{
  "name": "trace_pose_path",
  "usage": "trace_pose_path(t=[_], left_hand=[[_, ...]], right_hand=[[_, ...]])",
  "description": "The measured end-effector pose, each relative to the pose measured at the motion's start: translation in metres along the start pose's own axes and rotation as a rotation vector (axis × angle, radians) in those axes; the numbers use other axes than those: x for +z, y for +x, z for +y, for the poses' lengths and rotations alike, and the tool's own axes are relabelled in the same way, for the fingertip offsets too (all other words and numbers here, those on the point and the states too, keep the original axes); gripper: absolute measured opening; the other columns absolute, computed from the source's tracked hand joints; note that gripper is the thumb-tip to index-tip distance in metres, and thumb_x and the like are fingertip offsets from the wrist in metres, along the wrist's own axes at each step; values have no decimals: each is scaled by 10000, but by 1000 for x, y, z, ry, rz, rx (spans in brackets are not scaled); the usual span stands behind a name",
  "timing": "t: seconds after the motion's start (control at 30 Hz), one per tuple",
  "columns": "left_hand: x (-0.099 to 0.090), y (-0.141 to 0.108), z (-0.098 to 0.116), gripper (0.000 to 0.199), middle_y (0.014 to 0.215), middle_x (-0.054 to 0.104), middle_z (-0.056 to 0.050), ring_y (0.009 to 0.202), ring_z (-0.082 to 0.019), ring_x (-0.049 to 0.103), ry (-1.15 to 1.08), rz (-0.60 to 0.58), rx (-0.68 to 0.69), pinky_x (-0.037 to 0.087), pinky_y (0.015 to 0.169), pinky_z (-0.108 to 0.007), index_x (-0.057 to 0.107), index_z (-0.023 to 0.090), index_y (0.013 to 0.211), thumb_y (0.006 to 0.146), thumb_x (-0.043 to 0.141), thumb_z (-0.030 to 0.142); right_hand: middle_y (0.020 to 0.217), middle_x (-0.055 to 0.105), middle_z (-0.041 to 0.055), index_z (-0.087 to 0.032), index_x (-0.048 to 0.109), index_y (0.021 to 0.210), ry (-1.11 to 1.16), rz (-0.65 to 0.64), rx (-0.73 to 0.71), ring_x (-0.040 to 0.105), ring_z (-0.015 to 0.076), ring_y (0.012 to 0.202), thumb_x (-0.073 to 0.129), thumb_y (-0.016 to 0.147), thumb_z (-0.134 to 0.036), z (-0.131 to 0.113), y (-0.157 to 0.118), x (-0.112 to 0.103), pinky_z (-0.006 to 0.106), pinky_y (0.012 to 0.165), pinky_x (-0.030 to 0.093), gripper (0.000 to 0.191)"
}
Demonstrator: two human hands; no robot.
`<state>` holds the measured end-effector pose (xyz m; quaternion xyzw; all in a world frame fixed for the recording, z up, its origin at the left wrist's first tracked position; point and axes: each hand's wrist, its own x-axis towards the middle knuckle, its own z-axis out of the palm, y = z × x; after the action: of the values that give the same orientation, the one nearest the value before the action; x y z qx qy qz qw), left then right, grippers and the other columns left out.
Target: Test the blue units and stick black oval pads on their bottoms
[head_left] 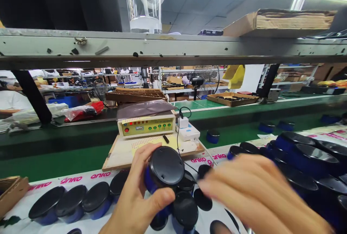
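My left hand [141, 198] is wrapped round a round blue unit with a black disc face [167, 166], tilting that face up toward me. Two small holes or dots show in the black face. To the right, my right hand [252, 190] is smeared by motion, and its fingers do not show clearly. It passes over the table beside the held unit, apart from it. Below the held unit stand more black-topped blue units [185, 208]. Flat black discs [202, 199] lie on the white printed sheet [84, 180] near my right fingertips.
A row of black-topped blue units [97, 196] stands at left; a large pile [306, 154] fills the right. Ahead is a tester box with lights and buttons [146, 127] on a board, with a white power adapter [188, 132] and cable. A metal shelf [189, 48] crosses above.
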<state>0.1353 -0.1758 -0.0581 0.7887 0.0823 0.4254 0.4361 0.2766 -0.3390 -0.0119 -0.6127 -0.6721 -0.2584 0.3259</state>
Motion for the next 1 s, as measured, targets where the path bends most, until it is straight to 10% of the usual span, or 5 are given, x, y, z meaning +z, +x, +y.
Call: trace_pose_path(t=[0.2,0.47,0.7,1.0], left_hand=[[-9,3,7,597,1236,406,-114,1230,-230,410,590,59,569,378,1072,-328,339,153,1375,863,585,340],[-22,9,20,248,1119,496,-78,1265,-262,402,858,-42,1098,384,1095,-436,599,84,1017,813,516,-28],[-22,11,29,248,1027,450,-33,1151,-207,450,988,-61,1062,418,1068,-422,625,173,954,796,547,-1],[-25,7,15,454,1085,383,-69,1178,-245,408,823,-1,680,411,1017,-398,489,191,1179,778,603,12]], right_hand=[[737,597,-19,-193,548,781,397,-484,158,541,128,652,594,883,-320,22,26,22,214,545,408,169],[872,609,25,-173,584,845,647,-482,44,543,155,828,526,915,-236,39,28,49,252,795,419,110],[828,599,40,-169,559,845,533,-471,38,545,166,776,470,938,-317,41,24,55,271,741,443,196],[853,590,41,-172,524,959,455,-329,-13,532,157,755,411,972,-282,33,22,56,252,665,403,159]])
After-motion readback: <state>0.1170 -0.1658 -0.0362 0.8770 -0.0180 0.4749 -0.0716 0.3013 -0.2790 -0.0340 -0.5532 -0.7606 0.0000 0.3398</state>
